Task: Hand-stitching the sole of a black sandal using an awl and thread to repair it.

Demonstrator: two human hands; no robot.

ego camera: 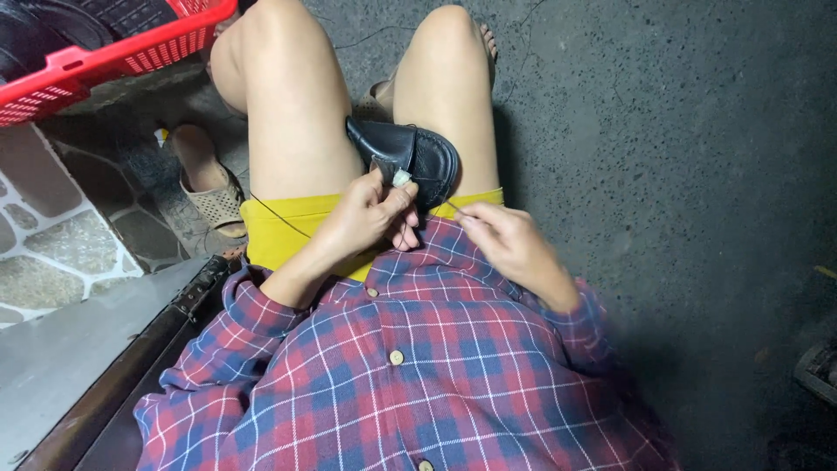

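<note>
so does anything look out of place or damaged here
Nothing stands out. The black shoe rests between the knees, the left hand steadies it, the right hand pinches a thin thread. A sandal lies on the floor.

A red-and-blue plaid shirt (410,384) with pale buttons, sleeves pushed up the forearms well behind the fingers; yellow shorts (288,228); bare knees.

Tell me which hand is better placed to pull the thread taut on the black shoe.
Right, probably. The right hand pinches the thread beside the black shoe and has open space to draw away. The left hand is pressed against the shoe, steadying it between the knees.
</note>
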